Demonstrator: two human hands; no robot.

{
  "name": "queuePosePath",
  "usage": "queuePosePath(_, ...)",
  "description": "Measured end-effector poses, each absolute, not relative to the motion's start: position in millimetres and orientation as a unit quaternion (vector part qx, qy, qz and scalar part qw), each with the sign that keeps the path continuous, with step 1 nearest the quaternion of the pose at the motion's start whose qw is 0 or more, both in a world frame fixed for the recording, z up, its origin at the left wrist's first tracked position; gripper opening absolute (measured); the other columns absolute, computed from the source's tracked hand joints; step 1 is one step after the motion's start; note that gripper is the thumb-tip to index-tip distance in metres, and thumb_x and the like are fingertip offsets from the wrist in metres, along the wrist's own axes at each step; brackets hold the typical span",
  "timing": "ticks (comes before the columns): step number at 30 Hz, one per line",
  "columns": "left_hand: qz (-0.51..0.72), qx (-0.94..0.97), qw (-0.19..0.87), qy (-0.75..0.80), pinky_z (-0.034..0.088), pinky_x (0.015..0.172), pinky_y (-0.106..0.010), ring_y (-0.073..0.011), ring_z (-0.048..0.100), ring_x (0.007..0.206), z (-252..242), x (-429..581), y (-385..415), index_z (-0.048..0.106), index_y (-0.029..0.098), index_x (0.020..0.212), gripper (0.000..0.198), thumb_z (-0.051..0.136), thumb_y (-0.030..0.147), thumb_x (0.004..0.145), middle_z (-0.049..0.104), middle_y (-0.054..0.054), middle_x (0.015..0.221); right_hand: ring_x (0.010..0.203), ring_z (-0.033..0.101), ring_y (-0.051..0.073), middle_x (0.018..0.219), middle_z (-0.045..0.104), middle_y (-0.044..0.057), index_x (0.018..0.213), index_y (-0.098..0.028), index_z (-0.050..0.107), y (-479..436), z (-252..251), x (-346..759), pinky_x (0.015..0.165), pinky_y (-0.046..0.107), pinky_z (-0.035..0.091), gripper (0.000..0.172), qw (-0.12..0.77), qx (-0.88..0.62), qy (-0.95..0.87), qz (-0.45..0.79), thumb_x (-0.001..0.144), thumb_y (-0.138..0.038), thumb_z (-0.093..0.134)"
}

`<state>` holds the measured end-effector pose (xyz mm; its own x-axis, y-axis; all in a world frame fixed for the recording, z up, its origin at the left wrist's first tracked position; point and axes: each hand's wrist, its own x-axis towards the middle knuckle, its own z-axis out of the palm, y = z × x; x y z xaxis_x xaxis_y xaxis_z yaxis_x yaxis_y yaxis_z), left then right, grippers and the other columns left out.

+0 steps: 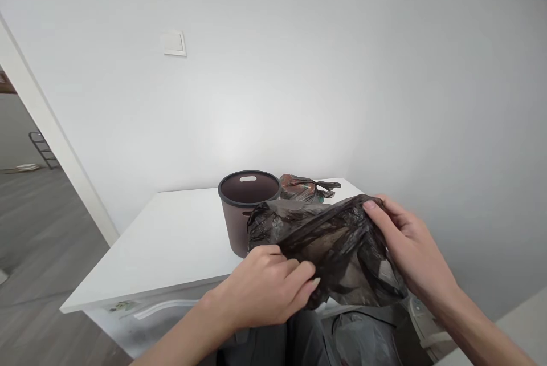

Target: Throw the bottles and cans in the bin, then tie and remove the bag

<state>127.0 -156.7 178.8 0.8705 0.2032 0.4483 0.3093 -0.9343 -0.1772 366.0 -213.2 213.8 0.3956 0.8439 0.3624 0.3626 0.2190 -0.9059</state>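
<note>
A thin black plastic trash bag (333, 252) is stretched between my two hands, in front of the white cabinet top. My left hand (276, 286) is closed on its lower left part, fingers curled into the plastic. At the bag's upper right edge, my right hand (399, 235) pinches the plastic between thumb and fingers. Behind the bag's left end stands a brown trash can (237, 229), upright, with a dark rim and handle slots. A knotted dark bag (301, 188) with reddish contents lies beside the can, partly hidden.
The white cabinet top (179, 240) backs onto a white wall (273, 69) with a light switch (174, 44). Below its front edge is a curved white handle (164, 308). A translucent plastic bag (363, 340) sits low at the right. A doorway opens at far left.
</note>
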Motion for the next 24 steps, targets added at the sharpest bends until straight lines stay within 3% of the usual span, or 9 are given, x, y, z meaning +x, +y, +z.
queuePosePath(3,-0.145,-0.961,0.095,-0.213,0.046,0.062,-0.032,-0.0173,0.064,0.057,185,121,-156,0.062,0.021,0.097,0.028,0.039,0.034,0.108,0.072,-0.002,0.074,0.065,0.049,0.017,0.069,0.056,0.0,0.075,-0.026,0.063,-215,217,370,0.058,0.026,0.042,0.052,0.572,-0.614,-0.52,0.157,0.084,-0.076,0.064)
queuePosePath(8,-0.119,-0.947,0.063,-0.291,0.034,0.055,-0.031,-0.0189,0.067,0.061,204,111,-154,0.061,0.022,0.105,0.034,0.029,0.03,0.111,0.074,-0.002,0.085,0.061,0.043,0.016,0.066,0.055,0.0,0.078,-0.025,0.065,-221,218,375,0.055,0.028,0.034,0.052,0.524,-0.611,-0.578,0.133,0.084,-0.077,0.063)
queuePosePath(13,-0.098,-0.912,0.094,-0.386,0.034,0.054,-0.033,-0.0248,0.069,0.067,216,101,-147,0.061,0.022,0.107,0.035,0.027,0.029,0.111,0.073,-0.005,0.087,0.061,0.042,0.016,0.063,0.047,-0.002,0.095,-0.027,0.072,-229,218,381,0.054,0.027,0.032,0.043,0.479,-0.602,-0.617,0.163,0.086,-0.069,0.068)
queuePosePath(17,-0.088,-0.904,0.135,-0.397,0.041,0.057,-0.035,-0.0285,0.072,0.073,222,93,-145,0.06,0.021,0.113,0.016,0.051,0.031,0.105,0.073,-0.007,0.099,0.058,0.043,0.015,0.063,0.047,-0.004,0.11,-0.028,0.072,-239,226,380,0.054,0.026,0.036,0.047,0.451,-0.586,-0.634,0.226,0.082,-0.066,0.076)
queuePosePath(20,-0.058,-0.902,0.143,-0.403,0.048,0.063,-0.038,-0.034,0.073,0.081,227,90,-145,0.06,0.02,0.118,0.036,0.076,0.031,0.088,0.073,-0.01,0.1,0.056,0.043,0.015,0.061,0.049,-0.004,0.109,-0.028,0.074,-245,236,380,0.052,0.027,0.038,0.051,0.448,-0.583,-0.63,0.248,0.077,-0.067,0.08)
queuePosePath(24,-0.031,-0.907,0.116,-0.404,0.054,0.072,-0.041,-0.0373,0.074,0.095,238,84,-141,0.058,0.022,0.13,0.063,0.087,0.027,0.074,0.074,-0.012,0.11,0.055,0.044,0.015,0.059,0.05,-0.003,0.103,-0.028,0.075,-247,245,387,0.051,0.028,0.04,0.051,0.457,-0.591,-0.631,0.212,0.075,-0.07,0.08)
